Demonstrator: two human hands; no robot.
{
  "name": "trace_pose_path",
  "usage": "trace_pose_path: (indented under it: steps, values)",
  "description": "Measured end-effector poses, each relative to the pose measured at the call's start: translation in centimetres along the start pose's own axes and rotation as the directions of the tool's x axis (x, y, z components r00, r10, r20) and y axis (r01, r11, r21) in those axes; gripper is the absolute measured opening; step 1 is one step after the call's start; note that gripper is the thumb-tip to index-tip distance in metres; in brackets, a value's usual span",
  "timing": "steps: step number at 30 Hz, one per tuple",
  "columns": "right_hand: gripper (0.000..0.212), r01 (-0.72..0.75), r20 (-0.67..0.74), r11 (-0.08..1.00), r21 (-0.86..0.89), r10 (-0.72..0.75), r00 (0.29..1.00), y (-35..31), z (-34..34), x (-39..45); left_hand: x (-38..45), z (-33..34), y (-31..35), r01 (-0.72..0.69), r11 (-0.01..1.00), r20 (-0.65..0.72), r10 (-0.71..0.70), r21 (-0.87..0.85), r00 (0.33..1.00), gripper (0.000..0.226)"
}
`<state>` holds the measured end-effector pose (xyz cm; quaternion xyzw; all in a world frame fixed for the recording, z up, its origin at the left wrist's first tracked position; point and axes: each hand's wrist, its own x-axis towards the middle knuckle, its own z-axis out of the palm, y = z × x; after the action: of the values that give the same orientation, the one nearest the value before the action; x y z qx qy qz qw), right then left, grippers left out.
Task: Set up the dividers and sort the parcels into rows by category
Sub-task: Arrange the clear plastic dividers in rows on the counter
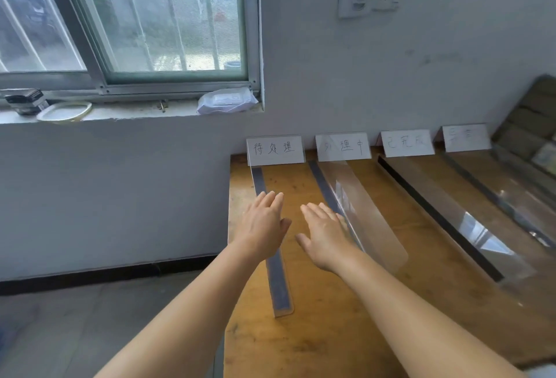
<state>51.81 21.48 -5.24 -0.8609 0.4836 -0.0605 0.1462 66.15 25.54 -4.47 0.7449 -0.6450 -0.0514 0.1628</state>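
Several clear plastic dividers with dark base strips lie in rows on the wooden table [316, 332]. My left hand [263, 221] hovers flat and open over the leftmost divider [278, 281]. My right hand [326, 234] is open too, its fingers against the upright clear wall of the second divider [367, 212]. A third divider [445, 221] and a fourth [511, 206] stand further right. Four white label cards with handwriting lean on the wall behind the rows, the first [274, 149] at the left. No parcels are in view.
The table's left edge [230, 227] drops to the grey floor. A window sill at upper left holds a wipes pack [227, 100], a round lid [64, 111] and a dark box. A brown crate-like object [532, 124] leans at the far right.
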Motion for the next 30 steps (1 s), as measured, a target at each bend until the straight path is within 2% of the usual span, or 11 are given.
trace_pose_path:
  steps: [4,15,24,30]
  values:
    - [0.064,-0.047,-0.066,0.999,-0.024,0.046,0.997,2.8,-1.9,-1.6,0.5,0.2,3.3,-0.106,0.993,-0.016,0.107,0.050,0.994,0.058]
    - [0.056,-0.263,-0.172,0.961,0.089,0.275,0.946,14.6,-7.9,-5.2,3.9,2.6,16.7,-0.290,0.955,0.021,0.291,-0.059,0.956,0.058]
    - [0.056,-0.392,-0.083,0.913,0.111,0.401,0.912,30.1,-10.0,-6.7,7.4,8.8,29.9,-0.251,0.962,0.130,0.264,-0.109,0.956,0.061]
    - [0.056,-0.425,0.055,0.898,0.115,0.422,0.905,37.8,-9.3,-6.7,9.1,15.5,35.3,-0.173,0.982,0.299,0.189,-0.080,0.935,0.065]
